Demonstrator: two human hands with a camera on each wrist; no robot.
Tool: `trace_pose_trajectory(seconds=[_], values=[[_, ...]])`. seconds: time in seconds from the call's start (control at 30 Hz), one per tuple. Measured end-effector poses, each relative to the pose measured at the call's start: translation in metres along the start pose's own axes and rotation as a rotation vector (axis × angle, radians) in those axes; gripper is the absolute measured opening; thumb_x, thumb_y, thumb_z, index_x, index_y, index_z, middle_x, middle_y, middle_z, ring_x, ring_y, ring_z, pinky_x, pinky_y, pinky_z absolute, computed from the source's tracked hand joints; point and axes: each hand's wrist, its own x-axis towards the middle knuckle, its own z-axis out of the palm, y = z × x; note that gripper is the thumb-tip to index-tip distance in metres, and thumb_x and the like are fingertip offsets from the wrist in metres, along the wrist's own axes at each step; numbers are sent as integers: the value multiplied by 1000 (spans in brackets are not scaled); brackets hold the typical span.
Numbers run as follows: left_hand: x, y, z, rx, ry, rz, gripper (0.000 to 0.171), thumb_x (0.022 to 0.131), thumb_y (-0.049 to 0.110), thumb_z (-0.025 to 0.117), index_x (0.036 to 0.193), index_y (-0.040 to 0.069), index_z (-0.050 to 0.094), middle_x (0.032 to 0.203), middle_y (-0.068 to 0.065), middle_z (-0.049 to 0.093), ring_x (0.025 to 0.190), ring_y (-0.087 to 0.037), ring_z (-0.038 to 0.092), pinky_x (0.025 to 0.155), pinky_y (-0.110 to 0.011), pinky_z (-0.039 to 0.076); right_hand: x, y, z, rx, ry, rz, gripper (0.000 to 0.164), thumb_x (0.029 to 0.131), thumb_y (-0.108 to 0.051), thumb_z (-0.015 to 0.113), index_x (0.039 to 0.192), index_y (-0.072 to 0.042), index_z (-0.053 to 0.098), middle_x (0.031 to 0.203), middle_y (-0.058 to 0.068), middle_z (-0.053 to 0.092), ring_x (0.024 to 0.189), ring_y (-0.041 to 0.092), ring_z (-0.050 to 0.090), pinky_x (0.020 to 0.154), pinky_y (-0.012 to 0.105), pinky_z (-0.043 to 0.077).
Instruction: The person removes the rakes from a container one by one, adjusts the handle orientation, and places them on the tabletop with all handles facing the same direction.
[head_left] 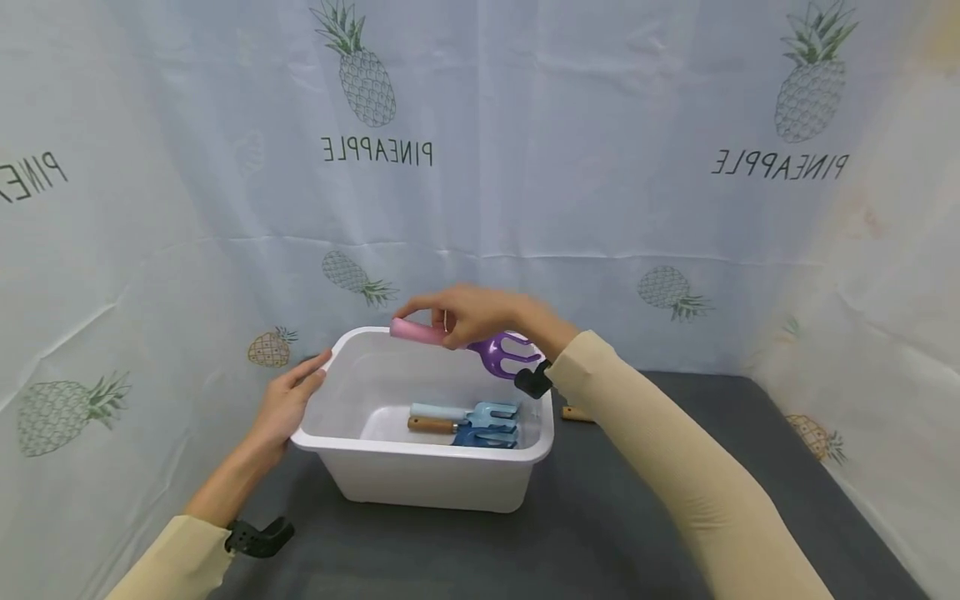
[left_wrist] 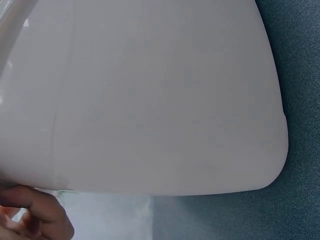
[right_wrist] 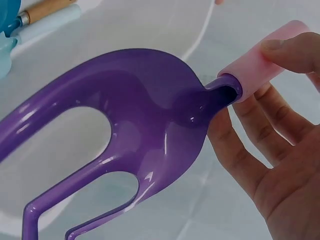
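cream sleeve (head_left: 678,454) on the right arm lies nearest the head camera, reaching across the right side of the white tub (head_left: 423,479). right hand (head_left: 474,315): gripping, thumb on one side and fingertips on the other of the pink handle (head_left: 415,332). the purple fork (right_wrist: 170,100) on that handle is held above the tub, its tines pointing toward the tub's right side, near the black strap (head_left: 533,380) on the right wrist; contact between them cannot be confirmed. left hand (head_left: 287,406): fingers bent on the tub's left rim, holding it; firmness cannot be judged. inside the tub, toward the front right, lie a light-blue fork (head_left: 441,411) and a blue tool with a wooden handle (head_left: 431,425); their heads overlap, so the count there is uncertain. outside the tub, just past its right wall, a second wooden handle (head_left: 576,414) lies on the dark table (head_left: 405,550), partly hidden by the right arm.

risks, in this inspector's judgement: the fingertip hold on a smooth, round handle could let the fork twist, swinging its head down. tines could snag the rim or strap if lowered askew. a drop could tangle them with the heads below. a slack left hand might let the tub slide if knocked.
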Motion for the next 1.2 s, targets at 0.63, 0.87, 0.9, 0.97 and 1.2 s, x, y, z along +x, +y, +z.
trace_pose_trajectory(seconds=[0.63,0.87,0.9,0.97,1.2], values=[[0,-1,-2,17,-2,10,55,112,38,38,163,19,31,172,-13,25,152,-40,37,98,-28,49,-91,27,-24,-98,74,84,68,88,-21,75,151,-27,52,130,3,65,100,18,65,84,34,59],[-1,-1,-2,20,-11,20,56,112,40,38,164,18,31,172,-13,25,153,-41,35,110,-43,47,-118,42,-17,-93,72,132,65,90,-14,70,151,-27,52,123,1,68,97,17,66,80,32,60],[-1,-1,-2,22,-10,21,56,112,40,38,163,18,31,172,-13,25,153,-41,36,111,-44,47,-122,43,-16,-92,74,145,66,90,-12,70,151,-27,52,124,1,68,97,17,66,80,31,60],[-1,-2,-2,24,-10,22,56,112,40,38,163,18,31,171,-13,25,153,-41,36,110,-43,47,-130,46,-14,-97,78,161,66,89,-11,70,151,-27,53,126,1,68,97,17,66,80,32,60],[-1,-2,-1,22,-3,11,57,112,41,38,164,19,31,172,-13,25,152,-41,37,110,-44,48,-157,60,-5,-112,108,210,65,92,-12,72,151,-29,54,132,-1,67,98,15,67,81,31,61]])
